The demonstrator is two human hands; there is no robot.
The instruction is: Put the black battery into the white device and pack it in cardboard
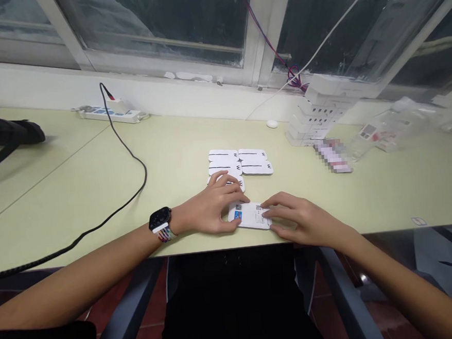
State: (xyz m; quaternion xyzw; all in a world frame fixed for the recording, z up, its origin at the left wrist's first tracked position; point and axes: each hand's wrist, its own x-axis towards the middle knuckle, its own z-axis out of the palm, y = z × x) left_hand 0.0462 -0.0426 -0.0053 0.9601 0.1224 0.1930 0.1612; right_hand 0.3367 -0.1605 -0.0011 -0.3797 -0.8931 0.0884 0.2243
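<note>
A white printed card (249,217) with rounded corners lies near the table's front edge. It bears small coloured pictures at its left and a square code and fine print at its right; I cannot tell if it is one thick card or a stack. My left hand (216,206) grips its left end between thumb and fingers. At the right end, my right hand (301,218) holds it with the fingertips on top and along the edge. Just beyond lie several white cards (256,167) with black lines and letters, set in two columns; the nearest is partly hidden under my left fingers.
A black cable (136,157) curves across the table's left side from a power strip (109,114). At the back right stand a white slotted holder (311,114), a blurred pink item (334,157) and clear plastic packaging (389,127). A white oval object (272,124) lies by the wall.
</note>
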